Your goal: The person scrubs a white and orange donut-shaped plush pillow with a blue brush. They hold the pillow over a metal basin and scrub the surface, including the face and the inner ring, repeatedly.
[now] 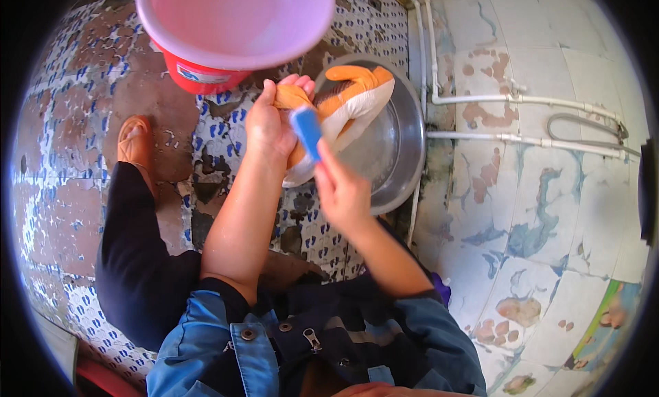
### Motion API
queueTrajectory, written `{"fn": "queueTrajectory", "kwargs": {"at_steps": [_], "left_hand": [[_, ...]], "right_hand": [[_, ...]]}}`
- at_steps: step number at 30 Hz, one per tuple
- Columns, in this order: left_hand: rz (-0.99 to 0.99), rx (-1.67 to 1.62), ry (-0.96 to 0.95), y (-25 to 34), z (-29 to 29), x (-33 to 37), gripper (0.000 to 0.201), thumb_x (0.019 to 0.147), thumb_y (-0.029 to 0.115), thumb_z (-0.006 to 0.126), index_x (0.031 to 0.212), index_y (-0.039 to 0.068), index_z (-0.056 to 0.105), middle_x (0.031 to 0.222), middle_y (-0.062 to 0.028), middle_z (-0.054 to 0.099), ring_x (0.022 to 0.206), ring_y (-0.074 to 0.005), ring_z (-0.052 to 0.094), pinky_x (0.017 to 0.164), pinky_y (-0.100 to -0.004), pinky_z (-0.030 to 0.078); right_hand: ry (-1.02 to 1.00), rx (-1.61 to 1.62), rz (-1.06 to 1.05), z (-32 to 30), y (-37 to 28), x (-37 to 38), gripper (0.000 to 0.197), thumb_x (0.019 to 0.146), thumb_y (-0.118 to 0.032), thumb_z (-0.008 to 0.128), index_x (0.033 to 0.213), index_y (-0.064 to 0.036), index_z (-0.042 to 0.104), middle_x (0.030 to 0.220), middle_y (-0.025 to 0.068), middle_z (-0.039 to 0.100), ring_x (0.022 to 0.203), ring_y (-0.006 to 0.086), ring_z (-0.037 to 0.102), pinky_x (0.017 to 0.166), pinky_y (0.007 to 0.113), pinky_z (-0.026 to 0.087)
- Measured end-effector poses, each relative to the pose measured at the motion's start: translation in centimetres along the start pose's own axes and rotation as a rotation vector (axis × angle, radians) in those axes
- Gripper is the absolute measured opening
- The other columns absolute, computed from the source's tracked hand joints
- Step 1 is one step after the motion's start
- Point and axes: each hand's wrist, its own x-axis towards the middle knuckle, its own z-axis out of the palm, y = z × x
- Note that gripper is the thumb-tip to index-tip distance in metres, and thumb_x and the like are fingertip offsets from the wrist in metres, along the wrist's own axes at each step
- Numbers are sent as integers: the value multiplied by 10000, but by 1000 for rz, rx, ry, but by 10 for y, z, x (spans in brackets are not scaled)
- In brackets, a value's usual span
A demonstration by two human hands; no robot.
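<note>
An orange and white shoe (360, 111) is tilted over the near left rim of a round metal basin (410, 139). My left hand (269, 126) has its fingers closed on the shoe's orange part, palm turned up. In my right hand (347, 196) is a blue brush (307, 133), gripped near its lower end. Its pale bristle end lies against or just above the shoe, close to my left palm; motion blur hides the exact contact. The basin's grey inside shows to the right of the shoe.
A big pink tub (237, 59) sits on a red one (199, 78) just beyond my left hand. White pipes (494, 135) and a grey hose (583, 119) run along the tiled wall at right. My sandalled foot (134, 142) rests on the worn patterned floor at left.
</note>
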Motion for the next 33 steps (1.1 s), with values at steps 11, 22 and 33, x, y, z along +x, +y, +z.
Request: {"fn": "queueTrajectory", "kwargs": {"at_steps": [11,22,33], "left_hand": [[1124,1961,-27,12,-24,-12,386,782,278,687,1091,75,576,1098,-147,591,903,-325,606,838,-376,467],[831,1695,-79,-10,-45,-29,463,695,84,719,1084,79,469,943,-193,614,879,-401,601,735,-415,492],[976,1618,-184,-26,-44,-30,337,668,-8,632,974,37,497,819,-199,593,782,-419,566,681,-457,463]], "right_hand": [[137,-307,8,-19,41,70,359,847,-212,609,1204,-170,603,729,104,658,623,300,626,570,399,485],[-255,-30,175,-38,5,50,360,886,-280,573,1232,-180,585,707,141,646,622,275,640,604,355,488],[-282,-213,337,-63,16,77,365,880,-267,582,1229,-160,590,780,163,663,635,266,637,605,334,491]]}}
